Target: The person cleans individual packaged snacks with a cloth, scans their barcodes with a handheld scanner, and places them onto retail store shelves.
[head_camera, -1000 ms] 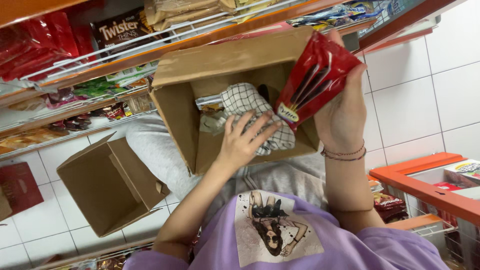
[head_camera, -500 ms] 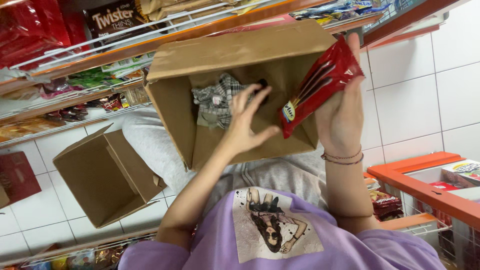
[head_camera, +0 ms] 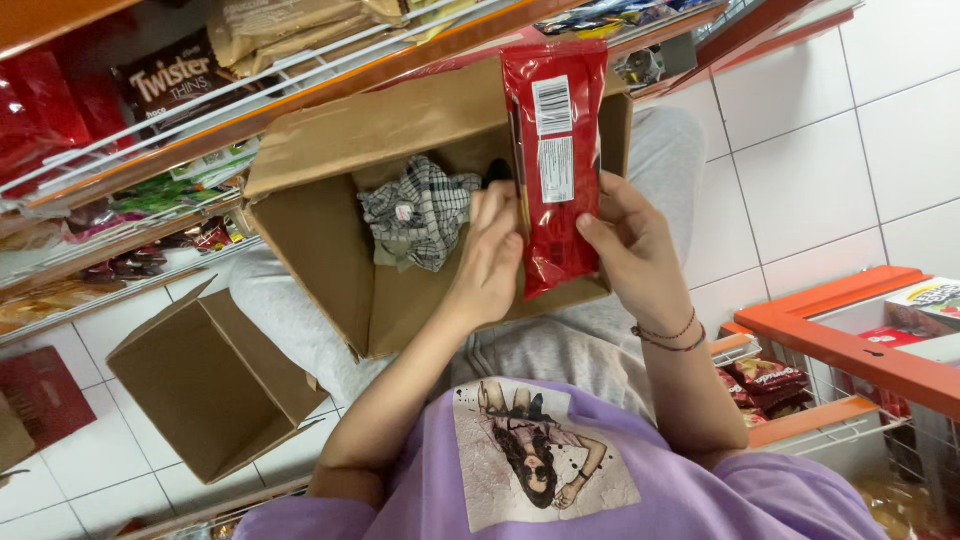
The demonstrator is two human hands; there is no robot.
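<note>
On the person's lap sits a big brown cardboard box [head_camera: 330,240], open at the top, between two rows of shop shelves. Its flaps stand up and one side leans against the grey trousers [head_camera: 560,340]. Next in size is a second cardboard box [head_camera: 205,385], also open. It stands on the white tile floor [head_camera: 880,150] to one side of the person, well apart from the big box. An orange shelf [head_camera: 850,345] sticks out on the other side, with dark red snack bags [head_camera: 765,380] on the rack under it.

Inside the big box lies a checked cloth [head_camera: 420,210], black and white, all crumpled up near the back wall.

Above the box opening is a long red packet [head_camera: 555,150]. It stands upright, with its white label turned to the camera. Both hands hold it near its lower end. The right hand [head_camera: 635,250] wraps around the packet's edge, thumb on the front and fingers behind. There are thin bracelets [head_camera: 672,335] on that wrist. The left hand [head_camera: 490,260] is curled against the other edge of the packet, fingers bent and pressing on it. The packet's bottom end hangs just over the front wall of the big box.
</note>
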